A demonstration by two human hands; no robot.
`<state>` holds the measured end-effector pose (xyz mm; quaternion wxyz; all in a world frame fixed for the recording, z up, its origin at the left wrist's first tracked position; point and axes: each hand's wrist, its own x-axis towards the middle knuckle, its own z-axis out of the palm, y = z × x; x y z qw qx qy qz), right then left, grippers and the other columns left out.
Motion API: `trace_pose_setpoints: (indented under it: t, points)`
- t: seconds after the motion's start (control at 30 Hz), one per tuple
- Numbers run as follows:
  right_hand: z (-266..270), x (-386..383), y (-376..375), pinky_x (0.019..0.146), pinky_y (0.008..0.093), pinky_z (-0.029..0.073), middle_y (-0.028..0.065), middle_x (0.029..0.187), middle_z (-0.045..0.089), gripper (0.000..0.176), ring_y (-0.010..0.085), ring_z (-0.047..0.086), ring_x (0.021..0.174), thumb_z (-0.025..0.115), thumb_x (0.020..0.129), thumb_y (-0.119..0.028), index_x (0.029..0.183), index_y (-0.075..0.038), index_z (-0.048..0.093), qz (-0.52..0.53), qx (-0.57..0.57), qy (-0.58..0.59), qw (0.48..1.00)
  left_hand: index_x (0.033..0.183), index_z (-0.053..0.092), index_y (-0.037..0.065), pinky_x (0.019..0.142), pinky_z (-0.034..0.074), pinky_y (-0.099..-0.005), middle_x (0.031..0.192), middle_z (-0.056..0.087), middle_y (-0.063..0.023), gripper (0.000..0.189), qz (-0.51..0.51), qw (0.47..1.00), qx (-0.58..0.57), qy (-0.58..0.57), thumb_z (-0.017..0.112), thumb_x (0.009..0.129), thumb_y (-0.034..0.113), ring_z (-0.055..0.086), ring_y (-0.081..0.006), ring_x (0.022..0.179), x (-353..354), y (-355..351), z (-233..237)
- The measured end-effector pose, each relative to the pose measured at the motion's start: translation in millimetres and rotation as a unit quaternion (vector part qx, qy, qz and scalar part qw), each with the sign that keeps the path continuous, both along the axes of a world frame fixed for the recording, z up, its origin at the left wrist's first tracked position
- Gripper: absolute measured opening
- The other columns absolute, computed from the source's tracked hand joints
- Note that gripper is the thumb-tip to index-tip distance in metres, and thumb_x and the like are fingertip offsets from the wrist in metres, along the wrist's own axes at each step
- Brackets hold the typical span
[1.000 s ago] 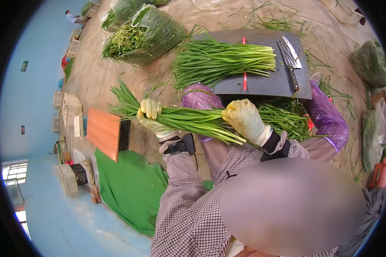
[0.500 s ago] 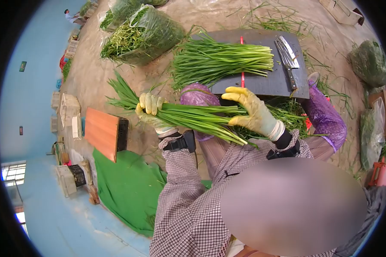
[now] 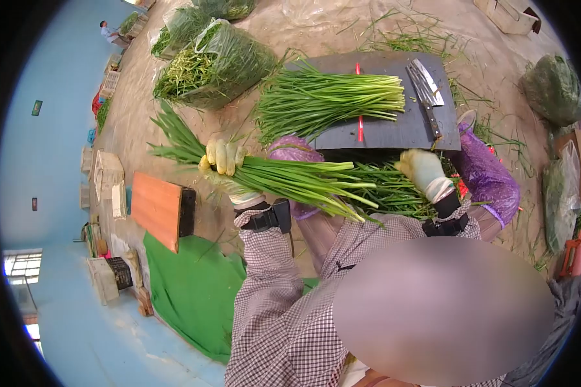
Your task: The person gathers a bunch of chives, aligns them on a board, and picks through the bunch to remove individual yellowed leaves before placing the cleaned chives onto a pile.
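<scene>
My left hand [image 3: 223,161], in a yellow-and-white glove, is closed round a bunch of garlic chives [image 3: 297,182]. The leaf tips fan out to the left and the pale stem ends point right, over my lap. My right hand [image 3: 423,173], gloved the same way, is at loose chives [image 3: 387,187] lying on my lap; its fingers are blurred and partly hidden. Beyond my knees, a thick pile of chives [image 3: 336,97] lies on a dark board [image 3: 394,134], across a red strip [image 3: 360,132]. A knife [image 3: 426,97] with a dark handle lies right of the pile.
Plastic bags of greens [image 3: 232,64] stand on the floor at the upper left, and another full bag [image 3: 552,90] at the right. An orange-topped stool [image 3: 155,206] and a green cloth [image 3: 193,284] are on the left. Far off, a person [image 3: 106,30] sits near crates.
My right hand has left the stem end of the held chives and moved right, down to the loose chives on my lap. My left hand keeps its hold, nearly in place.
</scene>
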<state>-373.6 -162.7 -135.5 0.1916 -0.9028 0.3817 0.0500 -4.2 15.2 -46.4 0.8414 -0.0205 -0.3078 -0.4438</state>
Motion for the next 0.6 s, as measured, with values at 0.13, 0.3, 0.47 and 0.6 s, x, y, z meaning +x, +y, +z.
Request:
trace_pose_setpoints:
  t: [0.13, 0.3, 0.47, 0.6]
  points:
    - [51.7, 51.3, -7.5, 0.097, 0.043, 0.05, 0.0108, 0.132, 0.062, 0.049, 0.0288, 0.061, 0.117, 0.058, 0.099, -0.044, 0.132, -0.009, 0.062, 0.145, 0.018, -0.478, 0.866, 0.078, 0.046, 0.014, 0.059, 0.039, -0.0256, 0.062, 0.046, 0.0052, 0.019, -0.1, 0.995, 0.011, -0.016, 0.055, 0.096, 0.017, 0.043, -0.0069, 0.052, -36.9, -52.2, 20.2]
    - [70.9, 76.8, 29.9, 0.09, 0.0255, 0.053, 0.0039, 0.126, 0.059, 0.057, 0.0114, 0.06, 0.108, 0.058, 0.102, -0.037, 0.149, -0.009, 0.041, 0.104, 0.777, -0.346, 0.515, 0.089, 0.056, 0.011, 0.059, 0.045, -0.0265, 0.074, 0.057, -0.001, 0.014, 0.081, 0.955, 0.284, -0.028, 0.059, 0.096, 0.023, 0.054, -0.0112, 0.063, -74.8, -100.5, 27.3]
    - [19.4, 37.3, 48.2, 0.087, 0.0341, 0.059, 0.018, 0.135, 0.055, 0.09, 0.0223, 0.068, 0.102, 0.076, 0.087, -0.045, 0.153, -0.01, 0.028, 0.084, 0.821, -0.354, 0.44, 0.091, 0.058, 0.011, 0.062, 0.052, -0.0278, 0.083, 0.064, -0.0032, 0.013, 0.164, 0.9, 0.393, 0.092, 0.06, 0.095, 0.022, 0.058, -0.0145, 0.066, -70.3, -111.2, -17.4]
    - [26.2, 16.3, 42.5, 0.066, 0.0212, 0.055, 0.0151, 0.118, 0.067, 0.077, 0.0122, 0.067, 0.086, 0.074, 0.091, -0.033, 0.15, -0.004, 0.035, 0.038, 0.758, -0.314, 0.57, 0.092, 0.06, 0.009, 0.063, 0.053, -0.0285, 0.086, 0.066, -0.0041, 0.01, 0.134, 0.9, 0.392, 0.135, 0.062, 0.093, 0.019, 0.06, -0.0151, 0.069, -84.9, -122.8, -33.5]
